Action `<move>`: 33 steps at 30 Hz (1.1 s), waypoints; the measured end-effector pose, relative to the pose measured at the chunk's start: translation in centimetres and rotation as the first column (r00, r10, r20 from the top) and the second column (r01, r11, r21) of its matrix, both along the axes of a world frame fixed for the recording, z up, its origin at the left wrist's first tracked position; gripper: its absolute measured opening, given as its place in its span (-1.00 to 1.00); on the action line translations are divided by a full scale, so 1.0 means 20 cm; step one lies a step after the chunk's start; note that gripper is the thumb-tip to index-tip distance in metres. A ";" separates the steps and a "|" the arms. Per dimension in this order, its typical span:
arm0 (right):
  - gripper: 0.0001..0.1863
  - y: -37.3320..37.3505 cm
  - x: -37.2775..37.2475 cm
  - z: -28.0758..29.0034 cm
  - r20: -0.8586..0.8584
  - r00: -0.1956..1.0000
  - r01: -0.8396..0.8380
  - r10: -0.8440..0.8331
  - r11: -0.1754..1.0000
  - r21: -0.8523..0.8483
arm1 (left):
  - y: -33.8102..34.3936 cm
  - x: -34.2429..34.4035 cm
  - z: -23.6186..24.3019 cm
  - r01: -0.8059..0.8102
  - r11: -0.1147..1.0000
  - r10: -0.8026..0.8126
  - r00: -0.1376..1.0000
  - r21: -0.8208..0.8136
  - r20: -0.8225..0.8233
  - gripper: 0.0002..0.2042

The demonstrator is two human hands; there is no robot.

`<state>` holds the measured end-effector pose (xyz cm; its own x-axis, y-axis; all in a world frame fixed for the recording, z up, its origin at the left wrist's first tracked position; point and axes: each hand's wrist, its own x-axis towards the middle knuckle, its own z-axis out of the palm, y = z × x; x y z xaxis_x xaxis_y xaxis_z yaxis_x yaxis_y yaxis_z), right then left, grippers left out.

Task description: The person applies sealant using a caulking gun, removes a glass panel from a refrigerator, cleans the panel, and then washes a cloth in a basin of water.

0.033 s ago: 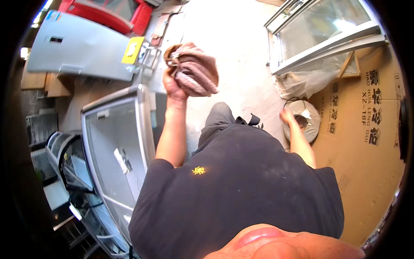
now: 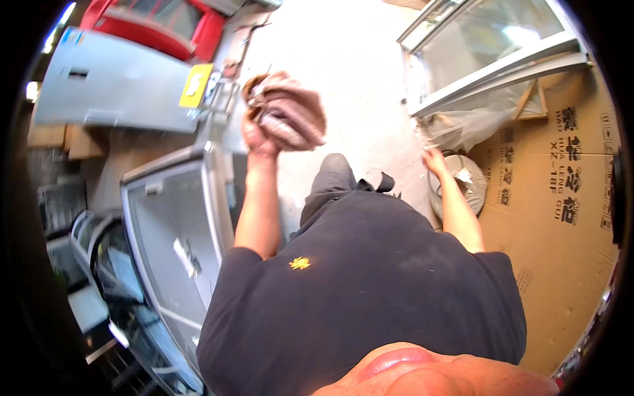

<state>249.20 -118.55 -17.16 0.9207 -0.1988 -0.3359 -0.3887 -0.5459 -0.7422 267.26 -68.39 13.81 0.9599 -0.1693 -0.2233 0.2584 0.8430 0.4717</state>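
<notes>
My left hand (image 2: pixel 261 137) is closed around a bunched brownish-pink cloth (image 2: pixel 290 112), held up in front of me to the left. Folds of the cloth hang over the fingers and hide some of them. On the right, my right hand (image 2: pixel 433 160) hangs beside a round, grey wrapped coil (image 2: pixel 477 188). Its fingers look loosely apart, with nothing visible in them. The forearm covers part of the coil, and I cannot tell whether the hand touches it.
A glass-topped chest cabinet (image 2: pixel 175 224) stands close on my left, with curved glass cases (image 2: pixel 109 257) beyond. Farther left are a grey panel (image 2: pixel 119 82) and a red cabinet (image 2: pixel 158 26). At right are a glass-doored frame (image 2: pixel 492 49) and a large cardboard sheet (image 2: pixel 528 264).
My left hand and the cloth sit slightly farther left and lower in the picture. My right hand has shifted a little up and left relative to the coil. The whole view has turned slightly.
</notes>
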 end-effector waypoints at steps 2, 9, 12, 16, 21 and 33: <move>-0.71 0.04 0.71 0.38 0.187 0.981 0.058 -0.060 0.998 0.014 | -0.08 0.28 -0.03 -0.043 0.991 0.054 0.995 0.129 -0.084 -0.64; -0.75 -0.24 1.73 0.44 0.150 0.986 0.069 -0.078 0.995 0.069 | -0.33 1.35 -0.40 0.026 0.993 0.006 0.961 0.112 -0.276 -0.58; -0.74 -0.59 1.51 0.01 -0.344 0.930 -0.224 0.131 0.943 -0.246 | -0.54 1.96 -0.50 0.112 0.991 -0.128 0.961 -0.079 -0.245 -0.55; -0.64 -0.65 1.57 0.04 -0.792 0.610 -0.038 0.032 0.999 0.011 | -0.72 2.65 -0.40 0.137 0.973 -0.071 0.942 0.183 -0.329 -0.56; -0.62 -0.84 2.13 0.01 -0.810 0.584 0.141 -0.052 0.989 0.038 | -0.89 3.50 -0.60 0.184 0.916 -0.078 0.953 0.356 -0.292 -0.66; -0.79 -1.79 5.90 0.16 -0.112 0.978 0.183 -0.176 0.982 0.050 | -0.53 4.83 -1.27 0.170 0.894 0.162 0.741 0.415 -0.651 -0.82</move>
<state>367.28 -154.36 -13.96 0.8299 -0.3342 -0.4468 -0.5553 -0.4162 -0.7200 363.77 -78.91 -11.50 0.5380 0.0977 -0.8373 0.6410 0.5977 0.4815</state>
